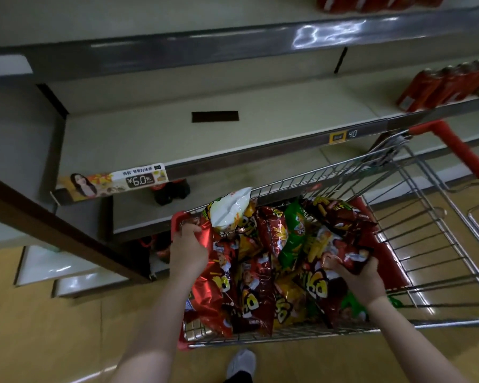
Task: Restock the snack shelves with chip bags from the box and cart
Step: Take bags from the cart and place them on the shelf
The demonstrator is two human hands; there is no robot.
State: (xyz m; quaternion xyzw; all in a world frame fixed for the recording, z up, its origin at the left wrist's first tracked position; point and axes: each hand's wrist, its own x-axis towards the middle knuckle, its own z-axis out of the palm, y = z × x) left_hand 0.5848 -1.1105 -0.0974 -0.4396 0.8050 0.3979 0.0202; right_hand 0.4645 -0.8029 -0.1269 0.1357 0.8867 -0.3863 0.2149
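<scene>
While the wire cart [440, 244] stands beside the shelf [177, 139], the person's left hand [187, 251] grips a red chip bag [208, 286] at the cart's left edge. Toward the cart's middle, the right hand [357, 277] clutches a dark red chip bag [340, 230] lying atop the heap of chip bags [263, 261] that fills the cart's left half.

Both your bare forearms reach forward and down, well apart. Your left hand [188, 251] is knuckles up, its fingers curled over and gripping a red bag [209, 277] at its upper edge. Your right hand [357, 277] sits nearer you, palm turned inward, fingers and thumb pinching the corner of a dark red bag [340, 239]. One shoe [241, 363] shows below, between your arms.
</scene>
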